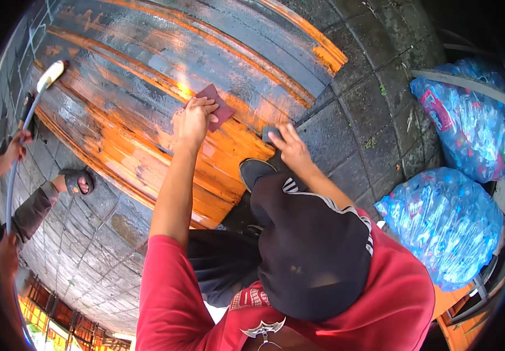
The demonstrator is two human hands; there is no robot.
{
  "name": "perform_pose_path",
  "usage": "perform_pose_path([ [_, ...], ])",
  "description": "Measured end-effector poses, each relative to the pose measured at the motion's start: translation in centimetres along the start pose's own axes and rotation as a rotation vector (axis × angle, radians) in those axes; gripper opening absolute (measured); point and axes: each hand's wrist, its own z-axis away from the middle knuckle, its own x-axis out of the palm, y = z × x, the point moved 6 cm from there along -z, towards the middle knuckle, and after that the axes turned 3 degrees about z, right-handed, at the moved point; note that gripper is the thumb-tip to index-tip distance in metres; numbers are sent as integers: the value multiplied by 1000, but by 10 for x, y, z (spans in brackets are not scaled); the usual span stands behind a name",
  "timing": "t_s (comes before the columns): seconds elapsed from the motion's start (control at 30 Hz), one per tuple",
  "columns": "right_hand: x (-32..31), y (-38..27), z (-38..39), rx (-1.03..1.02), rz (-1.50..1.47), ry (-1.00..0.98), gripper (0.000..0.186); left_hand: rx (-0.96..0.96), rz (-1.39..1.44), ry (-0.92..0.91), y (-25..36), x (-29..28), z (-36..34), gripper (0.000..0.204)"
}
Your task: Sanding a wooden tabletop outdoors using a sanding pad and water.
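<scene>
A: In the head view, what is the left hand (pixel 193 123) doing?
B: Its fingers are bent close together, gripping the near edge of a dark red sheet (pixel 224 110). The sheet lies over the long wooden panel (pixel 229 190), near its right end, slightly tilted to the panel's ridges.
A: And the right hand (pixel 293 149)?
B: Its fingers reach forward and close on a small grey pad (pixel 269 134), at the panel's right edge. I can't tell where the thumb sits.
A: How does the panel look?
B: Wet and shiny. Bright orange shows on the near strip and along the raised ridges; much of the far part is grey, with orange patches.
A: What is it lying on?
B: Dark stone paving (pixel 375 111). The person's shoe (pixel 256 172) is just beside the panel's near right end.
A: Anyone else?
B: On the left, a co-worker's hand (pixel 18 145) is wrapped around a long grey pole (pixel 15 175) with a pale head (pixel 51 74) at the panel's left end. A sandalled foot (pixel 77 182) stands on the paving.
A: And on the right?
B: Two bulging bags: an upper blue bag (pixel 469 126) and a lower blue bag (pixel 442 228).
</scene>
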Motion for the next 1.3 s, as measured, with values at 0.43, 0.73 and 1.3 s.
perform_pose_path([
  [0.43, -52, 25, -58, 56, 78, 255, 42, -24, 43, 58, 4, -14, 5, 33],
  [0.73, -37, 18, -74, 106, 58, 206, 47, 59, -35, 42, 14, -3, 11, 40],
  [1.3, -11, -45, -39, -227, 91, -98, 35, -291, 78, 192, -62, -149, 105, 18],
])
